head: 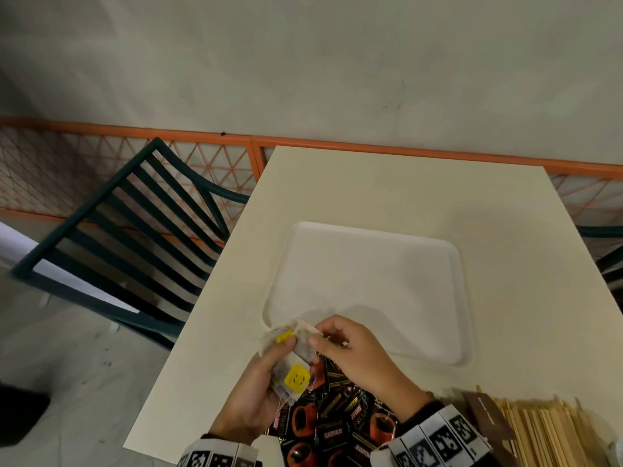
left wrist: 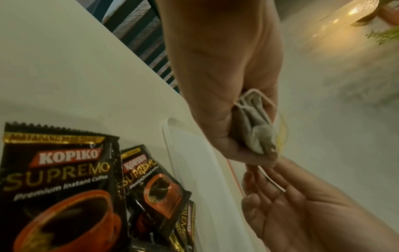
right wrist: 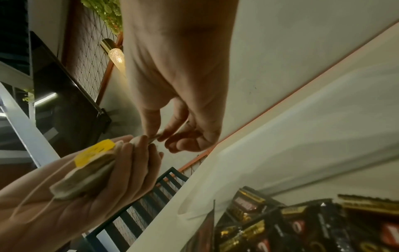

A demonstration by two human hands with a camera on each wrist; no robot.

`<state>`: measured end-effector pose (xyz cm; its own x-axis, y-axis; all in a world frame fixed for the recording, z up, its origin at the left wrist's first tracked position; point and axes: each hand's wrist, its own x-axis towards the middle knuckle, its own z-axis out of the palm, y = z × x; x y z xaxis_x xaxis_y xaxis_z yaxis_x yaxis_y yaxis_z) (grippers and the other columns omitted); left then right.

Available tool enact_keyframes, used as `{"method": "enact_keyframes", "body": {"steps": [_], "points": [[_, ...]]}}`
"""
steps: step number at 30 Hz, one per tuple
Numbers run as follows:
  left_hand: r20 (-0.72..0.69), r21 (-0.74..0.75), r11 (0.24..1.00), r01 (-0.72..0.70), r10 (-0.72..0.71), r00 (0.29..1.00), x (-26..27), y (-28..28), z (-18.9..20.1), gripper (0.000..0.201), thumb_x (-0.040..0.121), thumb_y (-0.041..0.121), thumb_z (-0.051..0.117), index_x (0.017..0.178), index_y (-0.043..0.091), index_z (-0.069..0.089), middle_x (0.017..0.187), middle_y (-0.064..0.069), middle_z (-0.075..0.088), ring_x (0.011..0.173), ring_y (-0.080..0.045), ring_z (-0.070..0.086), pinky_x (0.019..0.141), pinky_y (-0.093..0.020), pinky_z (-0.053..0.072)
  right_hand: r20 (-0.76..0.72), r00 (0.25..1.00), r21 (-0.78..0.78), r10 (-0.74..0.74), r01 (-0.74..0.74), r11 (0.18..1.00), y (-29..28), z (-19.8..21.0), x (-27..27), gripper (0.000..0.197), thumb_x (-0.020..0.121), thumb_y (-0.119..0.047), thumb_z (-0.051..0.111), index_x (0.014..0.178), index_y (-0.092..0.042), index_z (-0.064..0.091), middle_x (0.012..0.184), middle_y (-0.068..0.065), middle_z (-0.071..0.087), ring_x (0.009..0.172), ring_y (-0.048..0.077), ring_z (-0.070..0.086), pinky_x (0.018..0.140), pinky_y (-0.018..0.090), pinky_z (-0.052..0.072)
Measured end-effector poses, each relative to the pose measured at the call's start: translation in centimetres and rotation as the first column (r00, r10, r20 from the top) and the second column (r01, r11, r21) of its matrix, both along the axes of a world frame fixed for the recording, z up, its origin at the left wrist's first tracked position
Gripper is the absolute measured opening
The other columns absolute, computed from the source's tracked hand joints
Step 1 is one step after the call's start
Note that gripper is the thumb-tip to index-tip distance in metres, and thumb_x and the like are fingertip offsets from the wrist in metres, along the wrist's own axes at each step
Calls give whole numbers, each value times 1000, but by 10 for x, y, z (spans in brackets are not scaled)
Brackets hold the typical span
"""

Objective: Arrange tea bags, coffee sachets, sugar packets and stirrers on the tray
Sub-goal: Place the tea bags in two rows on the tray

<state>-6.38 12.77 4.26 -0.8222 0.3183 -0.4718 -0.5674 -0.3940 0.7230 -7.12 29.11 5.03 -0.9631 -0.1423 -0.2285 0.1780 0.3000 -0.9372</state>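
Note:
My left hand (head: 285, 352) grips a small stack of beige tea bags (head: 296, 362) with yellow tags, held above the table's near left part. My right hand (head: 318, 334) pinches the top edge of one tea bag (head: 305, 332) in that stack. In the left wrist view the left hand (left wrist: 248, 153) closes round the crumpled tea bags (left wrist: 254, 122). In the right wrist view the right hand (right wrist: 157, 136) nips a bag edge above the stack of tea bags (right wrist: 90, 172). The white tray (head: 371, 237) lies just beyond both hands. Black coffee sachets (head: 337, 423) lie under my wrists.
Wooden stirrers (head: 546, 429) lie in a heap at the near right, with brown packets (head: 485, 412) beside them. A dark green slatted chair (head: 135, 230) stands left of the cream table (head: 404, 187). An orange-framed mesh fence (head: 202, 156) runs behind.

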Motion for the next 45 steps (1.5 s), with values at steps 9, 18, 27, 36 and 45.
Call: {"method": "enact_keyframes", "body": {"steps": [9, 18, 27, 36, 45], "points": [[101, 7, 1000, 28, -29, 995, -26, -9, -13, 38, 72, 31, 72, 103, 10, 70, 103, -23, 66, 83, -30, 63, 64, -33, 54, 145, 984, -209, -105, 135, 969, -2, -7, -22, 7, 86, -13, 63, 89, -7, 60, 73, 4, 65, 63, 12, 63, 61, 19, 51], [216, 24, 995, -93, 85, 973, -71, -38, -18, 65, 51, 21, 89, 105, -1, 60, 77, -18, 61, 57, -29, 64, 51, -33, 56, 29, 959, 58, -280, 278, 959, -8, -14, -87, 14, 87, -13, 60, 89, -22, 50, 68, 0, 60, 52, 9, 59, 55, 17, 49], [154, -75, 991, -110, 120, 981, -116, -71, -27, 21, 90, 11, 50, 107, 5, 60, 84, -15, 64, 62, -24, 67, 52, -29, 57, -82, 926, 297, -369, 376, 878, -23, -33, -189, 25, 83, -15, 64, 97, -17, 44, 71, 9, 62, 63, 19, 59, 54, 19, 42], [182, -87, 989, -118, 132, 974, -141, -80, -33, 22, 88, 16, 53, 107, 9, 61, 90, -14, 65, 63, -20, 69, 54, -29, 58, -197, 965, 670, 171, 5, 742, 4, -61, -197, 36, 88, 0, 43, 115, -16, 62, 122, 0, 60, 107, 21, 52, 95, 28, 41], [181, -97, 989, -115, 131, 975, -148, -78, -31, 25, 89, 15, 53, 112, 7, 58, 89, -15, 65, 61, -20, 69, 53, -29, 58, -48, 871, 717, 489, -311, 624, 1, -73, -199, 63, 86, 10, 27, 145, -15, 28, 148, 3, 30, 136, 20, 29, 113, 31, 28]]}}
